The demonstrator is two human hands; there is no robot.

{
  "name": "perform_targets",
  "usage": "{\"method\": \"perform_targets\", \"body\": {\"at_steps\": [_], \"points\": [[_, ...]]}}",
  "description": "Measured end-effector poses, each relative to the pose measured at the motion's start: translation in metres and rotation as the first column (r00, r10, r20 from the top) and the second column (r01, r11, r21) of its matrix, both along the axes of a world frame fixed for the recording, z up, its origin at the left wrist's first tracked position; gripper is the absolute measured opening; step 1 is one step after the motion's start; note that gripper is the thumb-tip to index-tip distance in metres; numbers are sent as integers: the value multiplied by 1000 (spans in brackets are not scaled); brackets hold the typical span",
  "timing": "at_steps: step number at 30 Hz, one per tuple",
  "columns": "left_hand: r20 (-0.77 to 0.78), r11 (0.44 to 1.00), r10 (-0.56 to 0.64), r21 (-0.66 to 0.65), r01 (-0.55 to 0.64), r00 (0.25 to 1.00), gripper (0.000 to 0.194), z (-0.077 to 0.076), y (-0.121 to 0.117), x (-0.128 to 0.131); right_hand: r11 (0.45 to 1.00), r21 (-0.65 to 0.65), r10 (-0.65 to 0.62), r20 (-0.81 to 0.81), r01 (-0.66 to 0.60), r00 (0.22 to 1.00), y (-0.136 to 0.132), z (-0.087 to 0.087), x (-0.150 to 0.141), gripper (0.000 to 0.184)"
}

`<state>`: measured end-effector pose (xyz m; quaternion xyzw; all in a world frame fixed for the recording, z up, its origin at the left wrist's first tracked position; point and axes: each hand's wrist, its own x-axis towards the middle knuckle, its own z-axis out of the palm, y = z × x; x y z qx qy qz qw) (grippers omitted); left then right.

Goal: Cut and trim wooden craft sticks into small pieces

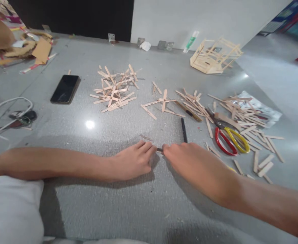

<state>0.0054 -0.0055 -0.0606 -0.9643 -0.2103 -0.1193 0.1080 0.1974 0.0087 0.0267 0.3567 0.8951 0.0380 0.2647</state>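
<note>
My left hand (136, 159) rests on the grey table with its fingers bent and pressed together; what they pinch is mostly hidden. Close by on the right, my right hand (187, 158) is closed, knuckles up. A thin dark strip (159, 149) with a pale edge shows in the narrow gap between the two hands, its kind too small to tell. Just behind my right hand a black pen (184, 130) points away from me, its near end hidden. A small thin sliver (146, 137) lies beyond my left fingers.
Wooden craft sticks lie in a left pile (113, 89) and a right pile (250, 118). Red-and-yellow-handled scissors (231, 140) and a brown-gold utility knife (189, 112) lie at right. A stick frame (215, 59), glue tube (191, 42), phone (65, 88) and white cable (17, 99) surround the work area.
</note>
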Motion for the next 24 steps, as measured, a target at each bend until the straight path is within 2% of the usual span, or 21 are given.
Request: {"method": "perform_targets", "body": {"at_steps": [5, 9, 13, 17, 20, 24], "points": [[49, 1000, -5, -13, 6, 999, 26, -4, 1, -2, 996, -81, 34, 41, -30, 999, 12, 9, -17, 28], [83, 999, 16, -40, -12, 996, 26, -7, 1, -3, 1000, 2, 18, 74, -18, 997, 4, 6, -27, 30], [82, 994, 59, -100, -51, 995, 22, -8, 0, -2, 999, 11, 40, -5, -40, 999, -6, -3, -13, 25], [22, 998, 18, -58, -17, 1000, 15, -7, 0, -3, 994, 96, 51, -43, -47, 998, -14, -18, 10, 27], [14, 997, 33, -71, -32, 999, 13, -2, 0, -4, 991, 128, 29, 4, -29, 1000, -18, -23, 15, 32], [-41, 990, 17, -137, -22, 999, 14, 16, 6, -7, 999, 33, 42, 32, -43, 999, -13, -11, 4, 34]]}}
